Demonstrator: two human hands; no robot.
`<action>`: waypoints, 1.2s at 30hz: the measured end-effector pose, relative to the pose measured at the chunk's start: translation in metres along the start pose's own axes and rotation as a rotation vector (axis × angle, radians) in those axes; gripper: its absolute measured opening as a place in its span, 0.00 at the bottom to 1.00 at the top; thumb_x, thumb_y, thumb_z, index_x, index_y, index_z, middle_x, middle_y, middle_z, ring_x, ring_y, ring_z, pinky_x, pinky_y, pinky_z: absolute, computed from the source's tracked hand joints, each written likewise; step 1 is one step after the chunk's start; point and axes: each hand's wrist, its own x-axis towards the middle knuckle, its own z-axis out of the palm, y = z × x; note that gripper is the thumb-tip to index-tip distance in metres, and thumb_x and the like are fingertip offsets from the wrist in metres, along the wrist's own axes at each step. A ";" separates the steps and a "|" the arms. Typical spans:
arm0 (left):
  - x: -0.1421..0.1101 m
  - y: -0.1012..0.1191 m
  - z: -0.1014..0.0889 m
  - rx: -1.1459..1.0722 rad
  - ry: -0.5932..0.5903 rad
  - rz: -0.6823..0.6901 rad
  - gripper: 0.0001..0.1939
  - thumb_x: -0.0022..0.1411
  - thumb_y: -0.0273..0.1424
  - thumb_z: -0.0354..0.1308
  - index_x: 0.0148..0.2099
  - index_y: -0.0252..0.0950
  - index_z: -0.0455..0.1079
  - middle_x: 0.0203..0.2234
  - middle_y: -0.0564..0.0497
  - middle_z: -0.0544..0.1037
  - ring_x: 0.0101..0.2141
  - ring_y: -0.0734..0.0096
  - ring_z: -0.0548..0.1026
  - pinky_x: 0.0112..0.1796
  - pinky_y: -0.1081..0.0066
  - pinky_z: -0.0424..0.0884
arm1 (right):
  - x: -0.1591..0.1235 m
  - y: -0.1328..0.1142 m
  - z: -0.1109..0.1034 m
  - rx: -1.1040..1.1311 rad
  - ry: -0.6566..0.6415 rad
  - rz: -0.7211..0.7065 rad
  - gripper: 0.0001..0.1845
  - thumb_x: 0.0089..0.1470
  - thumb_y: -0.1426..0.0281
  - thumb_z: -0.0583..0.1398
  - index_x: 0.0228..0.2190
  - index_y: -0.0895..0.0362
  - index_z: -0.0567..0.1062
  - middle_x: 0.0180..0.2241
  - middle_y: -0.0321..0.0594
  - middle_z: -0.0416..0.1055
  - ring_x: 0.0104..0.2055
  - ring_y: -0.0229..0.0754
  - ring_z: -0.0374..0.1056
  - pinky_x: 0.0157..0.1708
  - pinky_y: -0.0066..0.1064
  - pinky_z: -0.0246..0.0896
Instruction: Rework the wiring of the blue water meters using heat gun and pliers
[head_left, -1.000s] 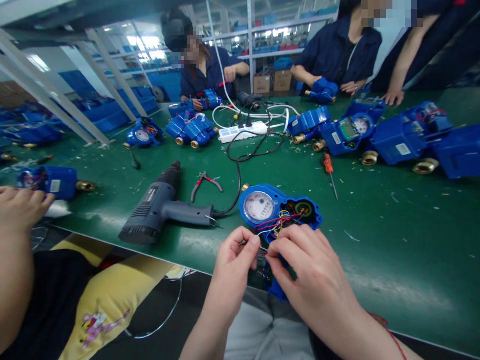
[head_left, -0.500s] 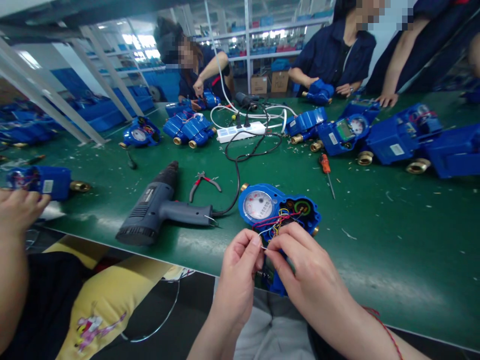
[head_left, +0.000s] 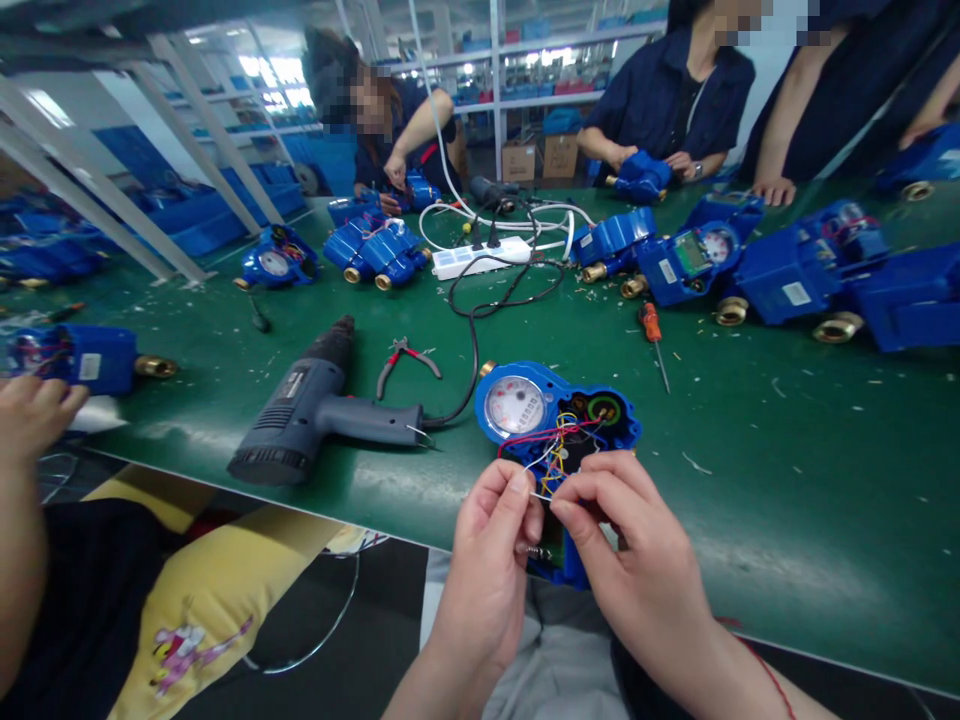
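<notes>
In the head view, a blue water meter (head_left: 551, 376) with a round dial lies at the table's near edge. Its housing stands open, with red, yellow and white wires coming out. My left hand (head_left: 491, 545) is closed, thumb and forefinger pinching a thin white wire (head_left: 540, 496) just in front of the meter. Right of it, my right hand (head_left: 637, 535) pinches the same wire a short way along. Both hands partly cover the lower part of the meter, where a coiled spring and a bit of circuit board show.
A heat gun (head_left: 315, 410), cutting pliers (head_left: 405, 362) and a screwdriver (head_left: 652, 335) lie on the green table (head_left: 787, 470). Behind them are a white power strip (head_left: 480, 258) and several blue meters (head_left: 795, 270). Co-workers sit across and at the left, one hand (head_left: 37, 415) by another meter.
My right hand has moved slightly right, away from the left, so more white wire shows between them. At the far right, a co-worker's hand has come into view with a blue meter.
</notes>
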 end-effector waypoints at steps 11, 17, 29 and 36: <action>0.002 -0.005 0.002 -0.087 0.023 -0.022 0.15 0.62 0.34 0.58 0.27 0.36 0.58 0.17 0.59 0.60 0.21 0.79 0.54 0.23 0.78 0.55 | -0.007 0.005 0.003 0.081 0.051 0.104 0.09 0.57 0.78 0.56 0.26 0.57 0.70 0.30 0.37 0.63 0.28 0.33 0.64 0.18 0.21 0.60; 0.009 -0.002 -0.005 -0.218 0.128 0.084 0.08 0.64 0.31 0.56 0.32 0.34 0.64 0.29 0.55 0.67 0.23 0.80 0.61 0.25 0.79 0.62 | -0.008 0.009 -0.008 0.112 0.068 0.121 0.09 0.61 0.76 0.53 0.28 0.56 0.68 0.32 0.38 0.61 0.32 0.34 0.64 0.28 0.24 0.67; 0.008 -0.001 -0.008 -0.331 0.026 -0.018 0.11 0.67 0.28 0.51 0.30 0.33 0.65 0.26 0.55 0.63 0.23 0.80 0.58 0.25 0.79 0.62 | 0.008 -0.004 -0.013 -0.154 -0.199 -0.083 0.07 0.55 0.77 0.56 0.35 0.58 0.73 0.37 0.45 0.67 0.39 0.45 0.62 0.36 0.37 0.62; 0.005 0.000 -0.007 -0.304 -0.041 0.016 0.16 0.69 0.27 0.47 0.27 0.33 0.63 0.23 0.55 0.60 0.24 0.77 0.57 0.28 0.78 0.63 | 0.017 -0.003 0.004 -0.042 -0.285 0.047 0.10 0.57 0.81 0.55 0.26 0.60 0.70 0.32 0.41 0.65 0.35 0.40 0.62 0.34 0.33 0.61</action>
